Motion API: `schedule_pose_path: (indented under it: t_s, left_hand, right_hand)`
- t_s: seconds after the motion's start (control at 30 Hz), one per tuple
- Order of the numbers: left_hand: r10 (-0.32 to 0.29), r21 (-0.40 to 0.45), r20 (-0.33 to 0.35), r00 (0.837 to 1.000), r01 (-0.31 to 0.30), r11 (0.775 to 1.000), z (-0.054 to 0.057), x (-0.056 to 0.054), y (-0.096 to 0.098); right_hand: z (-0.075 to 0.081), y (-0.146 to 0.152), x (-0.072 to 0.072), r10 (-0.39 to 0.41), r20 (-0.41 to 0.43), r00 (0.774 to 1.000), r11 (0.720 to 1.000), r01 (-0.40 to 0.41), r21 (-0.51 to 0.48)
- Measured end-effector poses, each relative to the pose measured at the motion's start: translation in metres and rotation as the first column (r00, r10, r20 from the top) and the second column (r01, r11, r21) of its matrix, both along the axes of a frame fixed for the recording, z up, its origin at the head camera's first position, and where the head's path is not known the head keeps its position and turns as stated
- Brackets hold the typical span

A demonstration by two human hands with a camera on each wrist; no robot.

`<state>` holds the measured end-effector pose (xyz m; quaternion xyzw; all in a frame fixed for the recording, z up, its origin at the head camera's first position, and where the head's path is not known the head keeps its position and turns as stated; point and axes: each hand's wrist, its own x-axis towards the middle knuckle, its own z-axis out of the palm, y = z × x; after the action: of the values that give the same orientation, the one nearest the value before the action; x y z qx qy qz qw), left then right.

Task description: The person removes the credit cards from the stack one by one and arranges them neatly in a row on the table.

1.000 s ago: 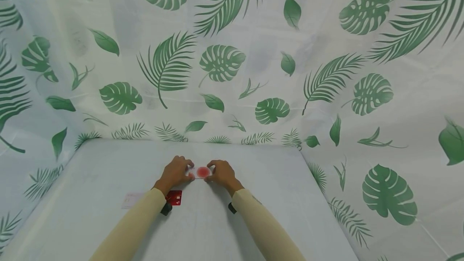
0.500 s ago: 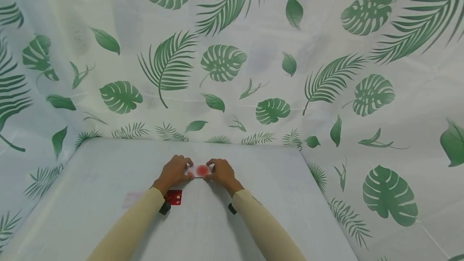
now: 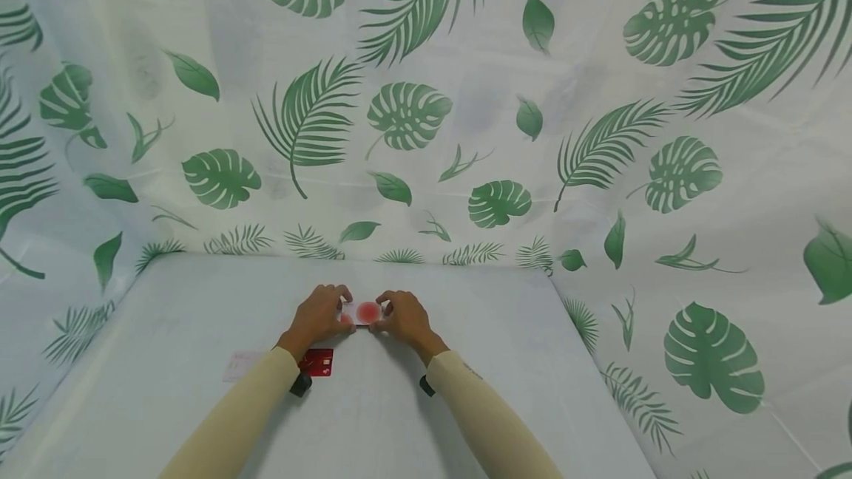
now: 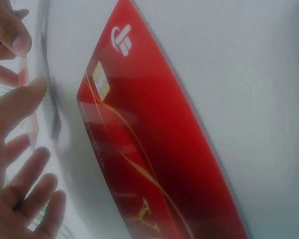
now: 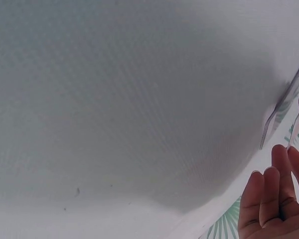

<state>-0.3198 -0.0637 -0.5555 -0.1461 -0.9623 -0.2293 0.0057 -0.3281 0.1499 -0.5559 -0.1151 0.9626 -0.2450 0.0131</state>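
Note:
In the head view, a small whitish card with red round patches point(image 3: 368, 313) is held between both hands above the far part of the table. My left hand point(image 3: 319, 314) pinches its left end between thumb and fingers. At the right end, my right hand point(image 3: 404, 318) pinches it in the same manner. A red bank card point(image 4: 139, 124) with a gold chip lies flat below the left wrist, partly covered by the sleeve in the head view. The left wrist view shows the held card only edge-on, mostly behind the fingers.
On the white table point(image 3: 499, 390), a pale pinkish rectangle point(image 3: 241, 366) lies left of the bank card, partly under the left forearm. A leaf-printed white curtain point(image 3: 426, 124) stands along the table's back and sides.
Both hands and the held card have shifted slightly to the left, with the grip kept. The red bank card and the pale rectangle lie where they were.

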Motion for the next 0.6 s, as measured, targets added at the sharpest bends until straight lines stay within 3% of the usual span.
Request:
schedule_pose_path:
  t_s: [0.2, 0.6]
  left_hand:
    - [0.006, 0.011, -0.013, 1.0, -0.006, 1.0, 0.0, 0.003, -0.002]
    - [0.009, 0.02, -0.016, 1.0, -0.009, 1.0, -0.002, 0.007, -0.004]
  right_hand:
    - [-0.003, 0.001, 0.001, 0.016, -0.034, 0.999, 1.0, -0.016, 0.001]
    - [-0.001, -0.001, 0.011, 0.007, -0.004, 1.0, 1.0, -0.007, -0.014]
